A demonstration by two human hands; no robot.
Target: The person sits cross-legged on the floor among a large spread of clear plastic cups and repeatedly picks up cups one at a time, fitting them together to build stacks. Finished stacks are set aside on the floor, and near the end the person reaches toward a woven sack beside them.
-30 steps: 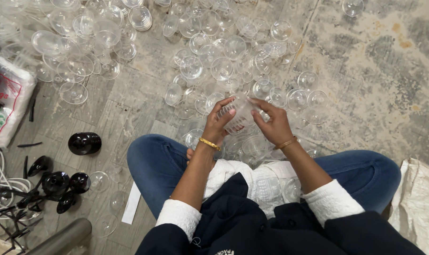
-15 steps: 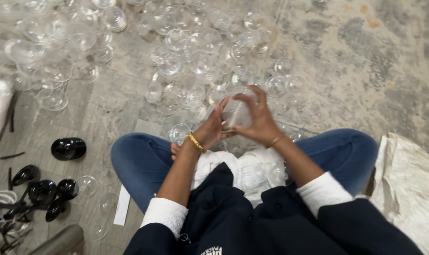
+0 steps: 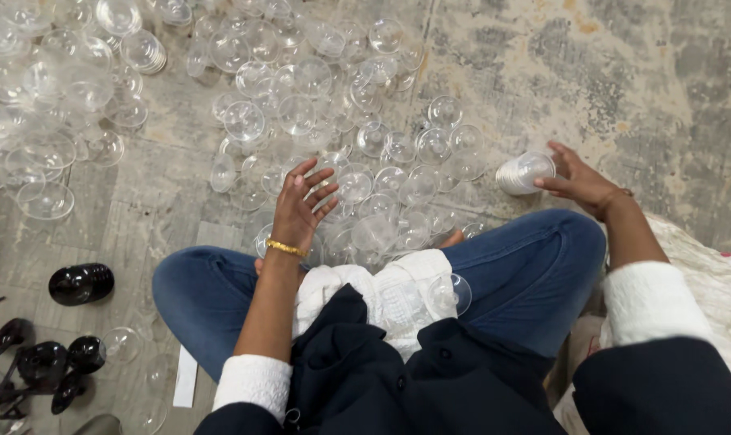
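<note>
Sitting cross-legged on the mottled grey concrete floor [image 3: 655,72], the person now has the two hands well apart, whereas half a second earlier both were joined in front of the body around one clear cup. The right hand [image 3: 579,181] has swung out to the person's right, beyond the knee of the blue denim trousers [image 3: 526,274], and its fingers pinch a short nested stack of clear plastic cups [image 3: 525,172], which lies on its side just above the floor. The left hand [image 3: 301,205], with a gold bangle [image 3: 287,248] at the wrist, has come free of the cup: its fingers are spread and curled over loose cups, holding nothing, and whether the fingertips touch the cups below cannot be told. A scatter of clear plastic stemmed cups and bowls [image 3: 301,105] covers the floor ahead and to the left, as in the earlier pictures. One clear shallow plastic bowl [image 3: 450,292] rests in the lap on a white knitted garment [image 3: 357,286]. Glossy black plastic cup parts [image 3: 80,283] lie at the left edge, well apart from both hands. The view has shifted slightly between the pictures.
</note>
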